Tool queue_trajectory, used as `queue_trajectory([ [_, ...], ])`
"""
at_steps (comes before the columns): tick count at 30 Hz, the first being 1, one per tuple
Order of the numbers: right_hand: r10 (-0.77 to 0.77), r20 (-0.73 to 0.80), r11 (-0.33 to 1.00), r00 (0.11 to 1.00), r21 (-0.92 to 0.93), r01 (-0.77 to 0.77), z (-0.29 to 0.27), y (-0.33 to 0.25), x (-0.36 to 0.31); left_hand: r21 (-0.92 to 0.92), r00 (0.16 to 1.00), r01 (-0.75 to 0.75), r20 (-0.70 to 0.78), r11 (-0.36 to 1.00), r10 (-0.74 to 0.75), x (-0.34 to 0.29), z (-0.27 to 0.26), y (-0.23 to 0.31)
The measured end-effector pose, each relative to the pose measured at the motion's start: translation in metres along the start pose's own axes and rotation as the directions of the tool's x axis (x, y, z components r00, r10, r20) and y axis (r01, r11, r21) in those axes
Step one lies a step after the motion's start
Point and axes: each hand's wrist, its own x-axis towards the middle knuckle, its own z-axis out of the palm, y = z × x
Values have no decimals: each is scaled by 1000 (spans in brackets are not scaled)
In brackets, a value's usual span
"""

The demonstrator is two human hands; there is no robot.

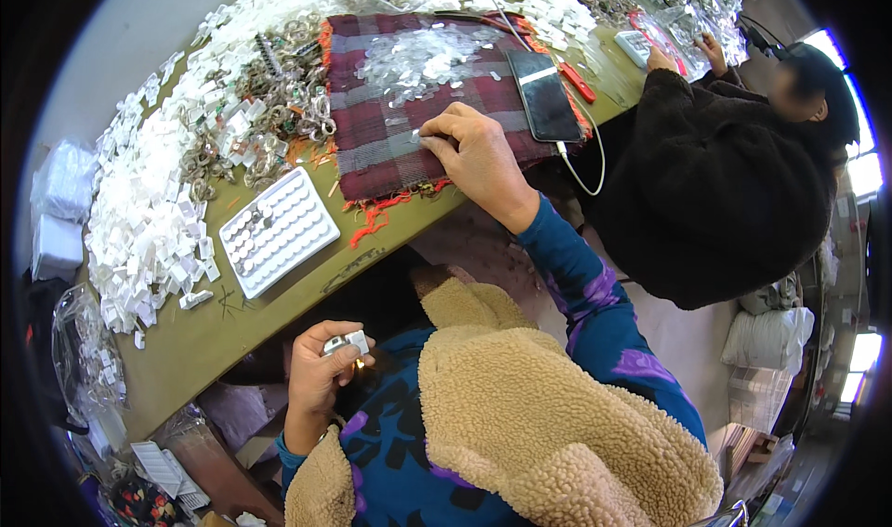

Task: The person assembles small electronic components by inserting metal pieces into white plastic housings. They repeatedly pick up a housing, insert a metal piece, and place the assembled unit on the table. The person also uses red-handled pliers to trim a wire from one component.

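My left hand (316, 371) is closed on a small white plastic case (349, 343) with a dark part on it, held low in front of my body. Over the plaid cloth (372, 160), my right hand (478, 155) has thumb and forefinger pinched together. A small clear plastic piece (416, 136) shows at those fingertips. Farther back on the cloth lies a loose heap of clear plastic pieces (423, 58). A white tray (302, 218) with rows of round hollows rests left of the cloth; a few hollows at its left side hold small metallic items.
White plastic cases (158, 239) are heaped along the table's left and back, beside a pile of brownish rings or bands (279, 90). A phone (542, 97) with a white cable lies at the cloth's right edge, near a red tool (578, 83). A co-worker in dark clothes (706, 183) sits at right.
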Motion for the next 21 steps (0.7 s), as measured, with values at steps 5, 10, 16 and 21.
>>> queue_trajectory([
  [5, -48, -18, 978, 999, -204, 43, 10, 9, 4, -6, 1000, 17, 7, 1000, -17, 3, -4, -3],
  [10, 26, -94, 991, 995, -130, -38, -3, 21, 13, -15, 999, 33, 4, 999, -33, 5, -9, -2],
  [16, 12, -42, 998, 999, -67, -14, 7, 9, 25, -25, 998, 65, 10, 998, -65, 7, -12, -3],
  [21, -49, 68, 970, 996, -236, 64, 21, 2, 36, -41, 998, 68, -13, 997, -68, 7, -14, -4],
])
